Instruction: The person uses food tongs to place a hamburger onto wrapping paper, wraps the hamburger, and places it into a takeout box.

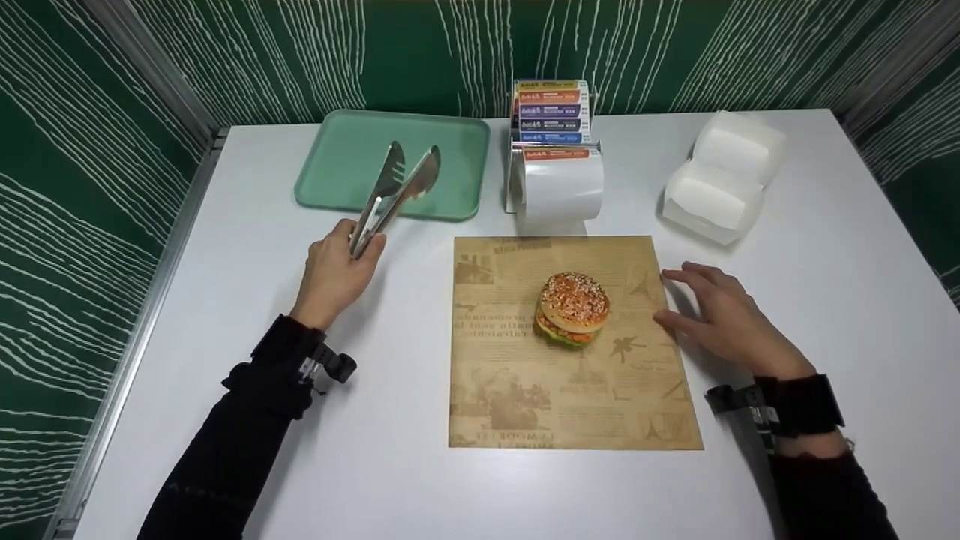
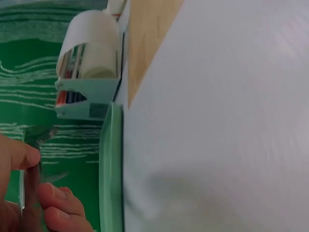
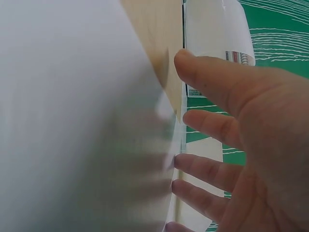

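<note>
My left hand (image 1: 335, 271) grips metal tongs (image 1: 390, 191) by the handle end; their two arms spread apart above the green tray (image 1: 322, 180), with nothing between the tips. In the left wrist view, thumb and fingers (image 2: 60, 208) wrap the tongs. A sesame-bun hamburger (image 1: 574, 306) sits near the middle of a brown printed sheet of paper (image 1: 510, 405). At the sheet's right edge is my right hand (image 1: 724, 319), its fingers spread and holding nothing. The right wrist view shows the fingertips low over the table beside the paper; whether they touch is hard to tell.
Behind the paper stands a rack (image 1: 551, 112) of colored label rolls, with a wide white roll (image 1: 564, 187) at its front. A white clamshell box (image 1: 716, 202) lies opened at the back right. A green patterned wall (image 1: 420, 52) borders the white table (image 1: 360, 465).
</note>
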### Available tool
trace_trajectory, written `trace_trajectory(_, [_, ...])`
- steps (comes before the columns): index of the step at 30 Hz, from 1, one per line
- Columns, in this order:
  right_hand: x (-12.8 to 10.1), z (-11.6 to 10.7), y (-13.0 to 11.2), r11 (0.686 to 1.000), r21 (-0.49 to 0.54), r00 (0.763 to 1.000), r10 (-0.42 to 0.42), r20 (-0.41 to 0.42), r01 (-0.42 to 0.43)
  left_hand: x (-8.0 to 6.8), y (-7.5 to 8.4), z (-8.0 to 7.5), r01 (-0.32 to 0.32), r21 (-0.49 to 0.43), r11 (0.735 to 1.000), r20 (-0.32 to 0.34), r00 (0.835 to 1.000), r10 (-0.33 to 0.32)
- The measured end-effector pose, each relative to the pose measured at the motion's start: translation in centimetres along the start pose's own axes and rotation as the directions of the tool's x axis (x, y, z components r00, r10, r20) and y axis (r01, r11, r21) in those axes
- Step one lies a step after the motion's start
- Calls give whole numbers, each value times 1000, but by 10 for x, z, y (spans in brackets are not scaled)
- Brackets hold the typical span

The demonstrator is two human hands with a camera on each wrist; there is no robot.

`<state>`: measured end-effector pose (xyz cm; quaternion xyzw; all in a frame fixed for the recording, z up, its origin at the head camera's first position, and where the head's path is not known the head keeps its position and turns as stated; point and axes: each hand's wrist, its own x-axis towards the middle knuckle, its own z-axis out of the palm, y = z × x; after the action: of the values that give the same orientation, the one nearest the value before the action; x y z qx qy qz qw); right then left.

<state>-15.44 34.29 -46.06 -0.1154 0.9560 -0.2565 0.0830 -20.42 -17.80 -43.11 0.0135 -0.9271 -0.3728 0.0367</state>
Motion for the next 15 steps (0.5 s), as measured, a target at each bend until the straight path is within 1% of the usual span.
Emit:
trace_trajectory(4, [0,-1,1,1000,-4,1000,-3,-10,3,15,-15,-7,57,1,998,-28,998,-57])
trace_trajectory(7, [0,-1,2,1000,-5,1000,-7,-20,7,26,-25,-11,82,18,997,-59,995,-80])
trace_trajectory(11, [-1,-1,2,1000,-7,999,-17,-37,17,38,-39,-14,83,49,995,-91,993,-79])
trace_trajectory(15, [-1,0,1,1000,-4,999,-26,-20,26,43,-52,-14,89,71,993,-89,993,-83])
